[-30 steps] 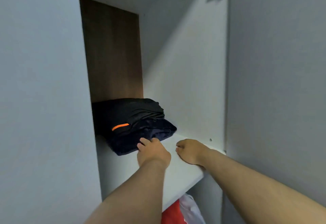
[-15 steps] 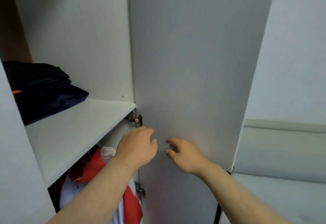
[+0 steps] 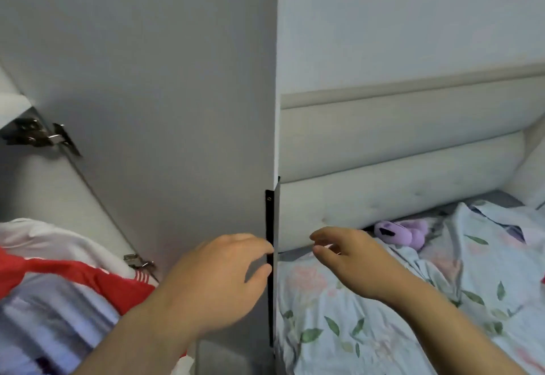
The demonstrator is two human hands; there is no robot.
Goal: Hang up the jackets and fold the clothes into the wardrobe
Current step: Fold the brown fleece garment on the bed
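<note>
left hand (image 3: 218, 280): fingers curled at the black handle strip (image 3: 269, 221) on the door (image 3: 177, 94), can't tell if it's actually gripping
right hand (image 3: 351, 259): loose, holding nothing, just right of it
jacket (image 3: 88, 283): red-white, hanging inside, left of the left hand
step: between garments, I'd guess
next: probably fetch clothes off the bed (image 3: 368, 330) past the right hand

No words, numbers, brand marks or signs can be read anywhere in the view. To the left of the wardrobe door (image 3: 177, 109), the red and white jacket (image 3: 97, 281) shows only thin white stripes on red, with no lettering. To the right of the door, the bedsheet (image 3: 339, 315) carries a printed pattern of green leaves and pale flowers, without any writing.
</note>
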